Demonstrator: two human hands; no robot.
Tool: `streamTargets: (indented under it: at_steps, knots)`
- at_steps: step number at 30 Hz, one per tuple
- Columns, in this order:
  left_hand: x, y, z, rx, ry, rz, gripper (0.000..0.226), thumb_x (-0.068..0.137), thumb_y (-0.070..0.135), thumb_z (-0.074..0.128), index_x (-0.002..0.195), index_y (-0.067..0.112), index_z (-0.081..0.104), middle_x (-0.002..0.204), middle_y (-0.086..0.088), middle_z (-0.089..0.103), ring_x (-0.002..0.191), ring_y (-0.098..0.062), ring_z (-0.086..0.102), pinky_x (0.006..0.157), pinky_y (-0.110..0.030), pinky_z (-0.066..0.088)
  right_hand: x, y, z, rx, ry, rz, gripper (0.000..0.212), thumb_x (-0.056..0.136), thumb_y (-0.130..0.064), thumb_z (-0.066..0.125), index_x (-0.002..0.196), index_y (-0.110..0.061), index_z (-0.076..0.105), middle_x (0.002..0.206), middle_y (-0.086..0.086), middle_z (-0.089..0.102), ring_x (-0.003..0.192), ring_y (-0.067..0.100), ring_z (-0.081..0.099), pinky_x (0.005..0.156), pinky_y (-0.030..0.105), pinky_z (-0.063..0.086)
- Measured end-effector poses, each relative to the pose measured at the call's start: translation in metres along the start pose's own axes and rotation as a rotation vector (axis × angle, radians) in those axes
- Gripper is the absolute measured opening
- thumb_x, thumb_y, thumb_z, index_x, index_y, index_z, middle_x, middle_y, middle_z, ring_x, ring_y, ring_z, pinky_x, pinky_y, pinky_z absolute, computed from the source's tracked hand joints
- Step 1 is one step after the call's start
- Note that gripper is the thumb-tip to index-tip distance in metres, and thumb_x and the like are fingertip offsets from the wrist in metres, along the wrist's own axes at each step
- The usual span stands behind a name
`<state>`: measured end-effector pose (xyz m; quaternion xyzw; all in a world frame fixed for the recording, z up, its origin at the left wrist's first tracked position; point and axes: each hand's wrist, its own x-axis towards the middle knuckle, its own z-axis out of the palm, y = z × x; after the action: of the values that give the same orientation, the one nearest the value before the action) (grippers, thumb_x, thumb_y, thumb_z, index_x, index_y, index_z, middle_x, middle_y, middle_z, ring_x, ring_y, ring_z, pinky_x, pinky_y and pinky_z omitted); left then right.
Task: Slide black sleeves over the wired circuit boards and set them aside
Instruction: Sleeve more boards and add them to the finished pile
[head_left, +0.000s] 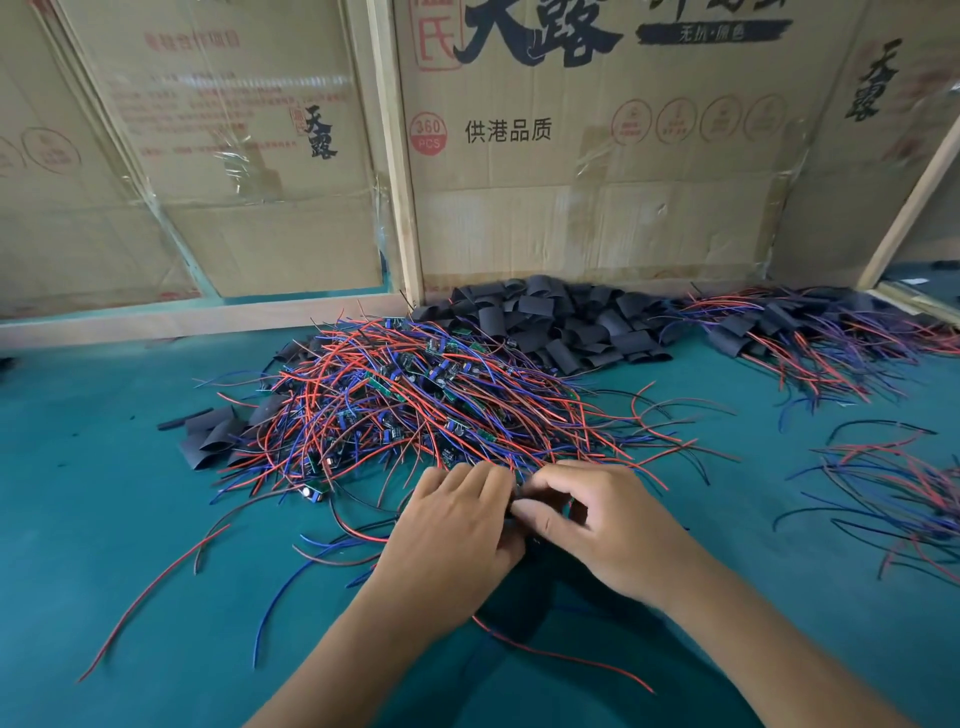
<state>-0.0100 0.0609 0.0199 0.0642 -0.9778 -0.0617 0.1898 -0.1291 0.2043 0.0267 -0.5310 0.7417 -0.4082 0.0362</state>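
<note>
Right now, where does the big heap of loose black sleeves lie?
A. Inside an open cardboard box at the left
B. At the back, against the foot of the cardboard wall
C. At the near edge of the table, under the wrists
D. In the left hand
B: the heap of black sleeves lies on the green table at the foot of the cardboard wall, behind the tangle of wired boards.

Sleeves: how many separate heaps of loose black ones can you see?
2: the big sleeve heap against the cardboard wall, and a small sleeve cluster left of the wire pile. More may lie under wires.
</note>
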Motion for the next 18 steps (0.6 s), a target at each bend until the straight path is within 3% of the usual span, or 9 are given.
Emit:
streamTargets:
  at_steps: [3, 5, 7, 11, 13, 16, 18]
  knots:
    - [0.001, 0.0, -0.003, -0.173, 0.093, -0.024, 0.019, 0.092, 0.035, 0.058, 0.102, 0.023, 0.046, 0.09, 0.015, 0.049, 0.09, -0.011, 0.045, 0.081, -0.027, 0.031, 0.001, 0.001, -0.001, 0.049, 0.02, 0.077, 0.01, 0.096, -0.031, 0.066, 0.093, -0.027, 0.075, 0.076, -0.018, 0.068, 0.074, -0.002, 0.063, 0.065, 0.01, 0.041]
    - [0.003, -0.001, -0.002, -0.198, 0.134, -0.005, 0.023, 0.088, 0.03, 0.067, 0.103, 0.019, 0.052, 0.088, 0.013, 0.055, 0.087, -0.011, 0.045, 0.078, -0.026, 0.031, 0.001, 0.002, -0.002, 0.137, 0.013, 0.181, 0.026, 0.097, -0.044, 0.059, 0.083, -0.028, 0.074, 0.064, -0.011, 0.067, 0.055, 0.001, 0.057, 0.055, 0.019, 0.041]
    - [0.005, -0.004, -0.001, -0.199, 0.169, 0.028, 0.03, 0.084, 0.029, 0.071, 0.106, 0.015, 0.058, 0.093, 0.008, 0.064, 0.088, -0.01, 0.048, 0.079, -0.026, 0.033, 0.002, 0.002, -0.003, 0.18, -0.018, 0.264, 0.044, 0.096, -0.056, 0.051, 0.075, -0.025, 0.072, 0.06, 0.0, 0.067, 0.05, 0.011, 0.058, 0.056, 0.031, 0.045]
    - [0.008, -0.035, 0.0, -0.249, 0.122, 0.014, 0.044, 0.088, 0.058, 0.057, 0.108, 0.019, 0.061, 0.093, 0.013, 0.06, 0.086, -0.004, 0.048, 0.082, -0.028, 0.037, 0.003, 0.009, -0.002, 0.286, 0.0, 0.306, 0.034, 0.099, -0.047, 0.056, 0.088, -0.022, 0.075, 0.069, -0.001, 0.071, 0.056, 0.008, 0.062, 0.064, 0.024, 0.048]
    - [0.008, -0.06, -0.002, -0.256, 0.19, -0.116, 0.037, 0.095, 0.054, 0.052, 0.105, 0.02, 0.064, 0.093, 0.013, 0.059, 0.087, -0.006, 0.051, 0.084, -0.035, 0.043, 0.005, 0.014, -0.004, 0.404, 0.117, 0.341, 0.029, 0.1, -0.038, 0.058, 0.089, -0.017, 0.075, 0.076, 0.006, 0.073, 0.063, 0.014, 0.066, 0.07, 0.031, 0.052]
    - [0.008, -0.077, 0.002, -0.105, 0.28, -0.202, 0.02, 0.099, 0.031, 0.057, 0.114, 0.018, 0.063, 0.113, 0.005, 0.06, 0.106, -0.021, 0.055, 0.094, -0.038, 0.042, 0.01, 0.019, -0.009, 0.595, 0.27, 0.384, 0.023, 0.101, -0.023, 0.058, 0.089, -0.014, 0.077, 0.085, 0.01, 0.074, 0.071, 0.017, 0.067, 0.069, 0.033, 0.057]
    - [0.012, -0.074, 0.007, 0.036, 0.274, -0.136, 0.029, 0.097, 0.026, 0.06, 0.125, 0.02, 0.061, 0.138, 0.004, 0.054, 0.127, -0.026, 0.048, 0.104, -0.039, 0.032, 0.011, 0.019, -0.009, 0.596, 0.326, 0.407, 0.02, 0.099, -0.02, 0.059, 0.091, -0.015, 0.077, 0.085, 0.007, 0.074, 0.071, 0.014, 0.067, 0.068, 0.028, 0.056]
